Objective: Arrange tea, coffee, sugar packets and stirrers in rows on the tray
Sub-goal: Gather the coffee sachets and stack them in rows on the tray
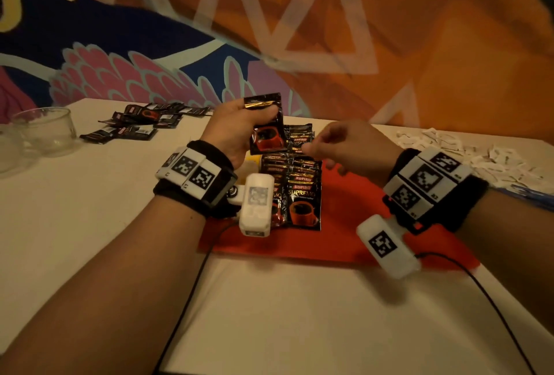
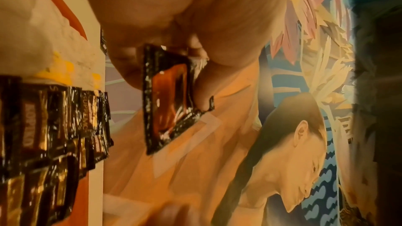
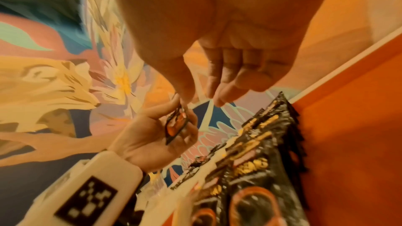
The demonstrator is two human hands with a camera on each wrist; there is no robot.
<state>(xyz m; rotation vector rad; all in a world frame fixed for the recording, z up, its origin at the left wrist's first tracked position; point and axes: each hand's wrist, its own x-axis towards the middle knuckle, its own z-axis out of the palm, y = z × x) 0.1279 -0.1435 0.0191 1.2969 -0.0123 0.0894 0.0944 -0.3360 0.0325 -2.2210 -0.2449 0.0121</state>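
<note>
One coffee packet point(image 1: 267, 127) is pinched upright in the left hand point(image 1: 236, 129), raised above the red tray point(image 1: 344, 224). The right hand point(image 1: 338, 144) hovers just beside it, fingers loosely extended, grasping nothing. Two overlapping rows of coffee packets point(image 1: 295, 182) lie on the tray's left half; its right half is bare. On the counter point(image 1: 90, 209), loose dark packets point(image 1: 141, 121) sit far left, white sugar packets point(image 1: 467, 150) far right, two glass cups point(image 1: 45, 132) at the left edge.

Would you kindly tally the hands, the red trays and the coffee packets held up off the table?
Hands: 2, the left hand and the right hand
Red tray: 1
Held coffee packet: 1
Total: 4
</note>
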